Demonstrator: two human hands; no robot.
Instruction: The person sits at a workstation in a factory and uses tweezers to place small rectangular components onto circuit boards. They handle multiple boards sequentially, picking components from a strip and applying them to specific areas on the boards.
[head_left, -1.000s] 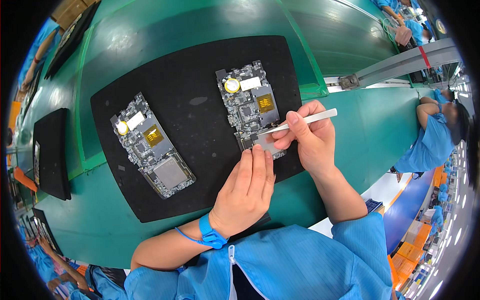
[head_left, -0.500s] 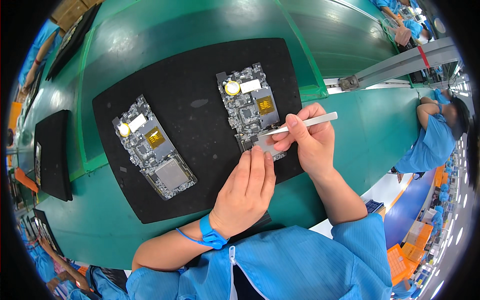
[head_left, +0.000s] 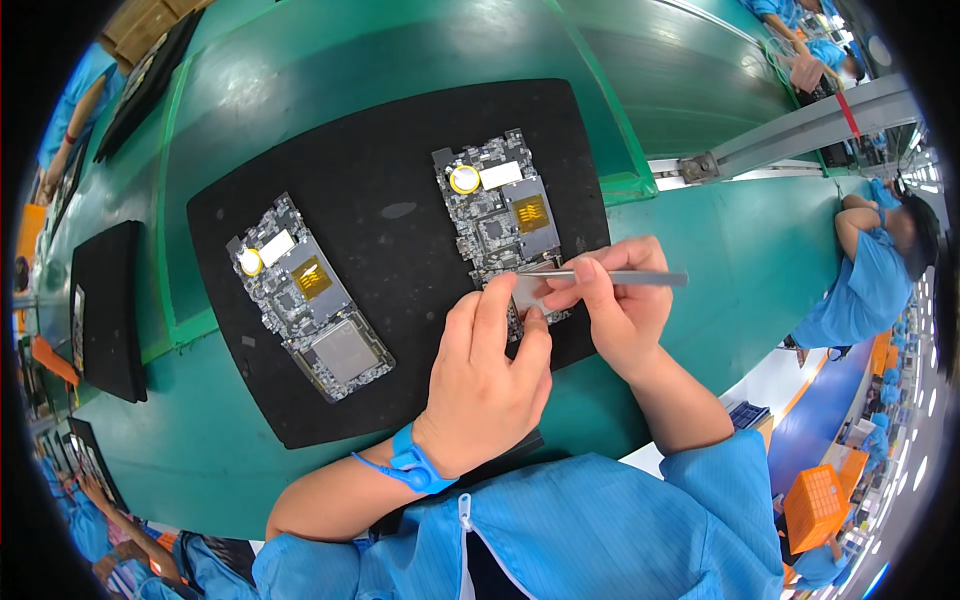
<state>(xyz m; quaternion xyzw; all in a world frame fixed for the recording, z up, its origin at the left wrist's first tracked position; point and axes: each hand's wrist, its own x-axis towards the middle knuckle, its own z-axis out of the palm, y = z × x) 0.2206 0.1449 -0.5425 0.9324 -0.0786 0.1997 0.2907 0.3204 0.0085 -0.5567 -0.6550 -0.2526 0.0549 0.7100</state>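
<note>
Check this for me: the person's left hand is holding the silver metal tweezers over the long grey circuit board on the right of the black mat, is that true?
Not the left hand: the person's bare right hand holds the silver metal tweezers over the long grey circuit board on the right of the flat black mat, as the head view shows.

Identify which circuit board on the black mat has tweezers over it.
The right circuit board: the right hand holds tweezers over its lower end. The left board lies untouched.
</note>
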